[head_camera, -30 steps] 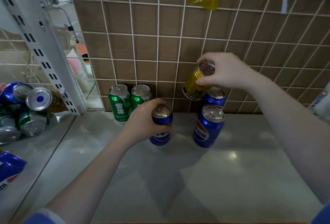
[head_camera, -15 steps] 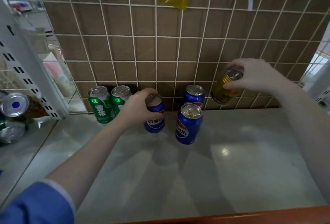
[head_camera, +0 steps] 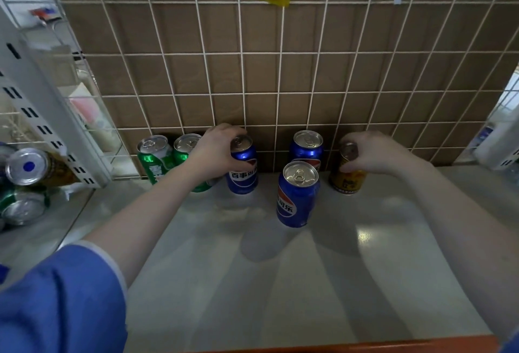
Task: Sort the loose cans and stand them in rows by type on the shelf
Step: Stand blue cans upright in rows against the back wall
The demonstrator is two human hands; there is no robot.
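Change: half a second ago the gold can (head_camera: 347, 177) was tilted in the air; now it stands upright on the shelf (head_camera: 309, 282), at 3 o'clock of the rear blue can (head_camera: 306, 148). The blue can in the left hand (head_camera: 243, 168) has moved back toward the grid wall (head_camera: 280, 71).
Cans: two green cans (head_camera: 154, 157) stand at 9 o'clock of the held blue can. The front blue can (head_camera: 297, 194) stands at 6 o'clock of the rear one, just beside it.
Left hand (head_camera: 214, 153): fingers curled around the top and side of its blue can.
Right hand (head_camera: 373, 153): fingers curled over the top of the gold can, gripping it.
Loose cans (head_camera: 26, 181): lying on their sides far at 9 o'clock.
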